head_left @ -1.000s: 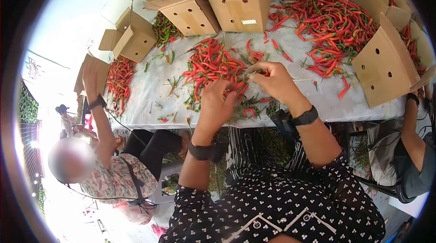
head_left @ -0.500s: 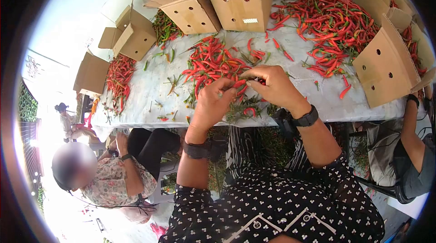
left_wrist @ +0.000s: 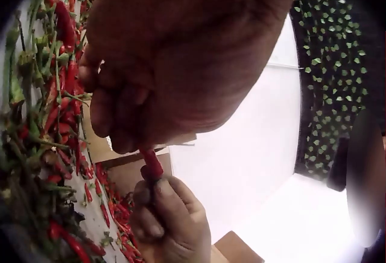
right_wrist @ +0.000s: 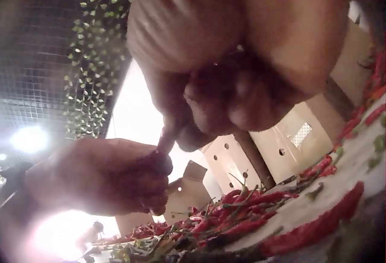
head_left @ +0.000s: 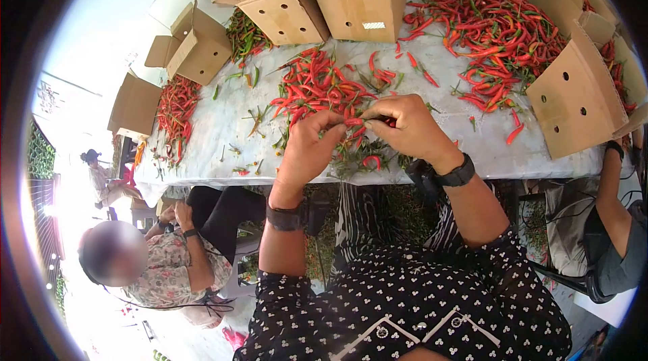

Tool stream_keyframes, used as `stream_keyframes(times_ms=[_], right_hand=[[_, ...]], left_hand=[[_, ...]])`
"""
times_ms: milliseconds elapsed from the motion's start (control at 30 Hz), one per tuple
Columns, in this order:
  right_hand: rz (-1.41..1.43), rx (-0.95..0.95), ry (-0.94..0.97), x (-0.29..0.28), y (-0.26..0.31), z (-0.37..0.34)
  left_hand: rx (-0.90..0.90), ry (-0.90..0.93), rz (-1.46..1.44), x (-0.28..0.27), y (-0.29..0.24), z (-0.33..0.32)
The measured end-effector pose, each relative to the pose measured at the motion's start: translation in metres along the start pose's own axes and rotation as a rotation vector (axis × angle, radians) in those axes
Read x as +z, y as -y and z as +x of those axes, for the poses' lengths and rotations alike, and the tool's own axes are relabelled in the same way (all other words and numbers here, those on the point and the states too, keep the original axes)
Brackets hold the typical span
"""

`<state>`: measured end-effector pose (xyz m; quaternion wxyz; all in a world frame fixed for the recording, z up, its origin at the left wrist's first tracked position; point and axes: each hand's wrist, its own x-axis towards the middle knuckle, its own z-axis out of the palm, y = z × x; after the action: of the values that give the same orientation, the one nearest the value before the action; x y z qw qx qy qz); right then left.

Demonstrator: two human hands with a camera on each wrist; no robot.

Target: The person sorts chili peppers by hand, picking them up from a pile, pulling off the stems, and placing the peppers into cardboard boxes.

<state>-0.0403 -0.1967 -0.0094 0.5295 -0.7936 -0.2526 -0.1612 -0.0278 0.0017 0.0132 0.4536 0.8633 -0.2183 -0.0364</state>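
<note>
Between the two hands is a red chili [head_left: 354, 122], also visible in the left wrist view as a short red piece [left_wrist: 152, 164]. My left hand [head_left: 309, 147] pinches one end of it between thumb and fingers. The other end is pinched by my right hand [head_left: 413, 127], seen from below in the left wrist view. Just beyond the hands lies a heap of red chilies [head_left: 316, 84]. Green stems and bits [head_left: 351, 164] lie under the hands near the table edge.
Cardboard boxes [head_left: 358, 10] line the table's back, with another box [head_left: 579, 94] at right. A larger chili pile [head_left: 499, 40] is at back right, a smaller one [head_left: 177, 112] at left. A seated person [head_left: 169, 260] is at left; another person's arm [head_left: 609, 178] shows at right.
The hands came together on one chili, the left moving up and left slightly since the last frame. The person at left lowered a raised arm and now has both hands together.
</note>
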Motion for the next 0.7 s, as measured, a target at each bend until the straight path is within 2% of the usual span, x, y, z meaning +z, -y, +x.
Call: stream_keyframes(times_ms=[133, 200, 300, 400, 533, 633, 700], right_hand=[[0.011, 0.079, -0.074, 0.007, 0.005, -0.001], [-0.001, 0.085, -0.179, 0.01, 0.006, -0.001], [-0.085, 0.101, -0.226, 0.012, 0.003, -0.002], [-0.077, 0.082, -0.313, 0.017, -0.003, -0.002], [-0.011, 0.124, -0.329, 0.014, -0.002, -0.002], [0.104, 0.241, -0.276, 0.01, -0.006, -0.002], [0.493, 0.465, -0.193, 0.007, -0.01, -0.002]], left_hand=[[-0.045, -0.111, 0.124, 0.008, -0.019, -0.007], [0.043, -0.234, 0.27, 0.014, -0.023, -0.009], [0.107, -0.299, 0.308, 0.02, -0.023, -0.011], [0.203, -0.348, 0.379, 0.025, -0.027, -0.011], [0.198, -0.34, 0.363, 0.027, -0.028, -0.008], [0.237, -0.353, 0.36, 0.025, -0.022, -0.006], [0.031, -0.27, 0.132, 0.024, -0.018, -0.006]])
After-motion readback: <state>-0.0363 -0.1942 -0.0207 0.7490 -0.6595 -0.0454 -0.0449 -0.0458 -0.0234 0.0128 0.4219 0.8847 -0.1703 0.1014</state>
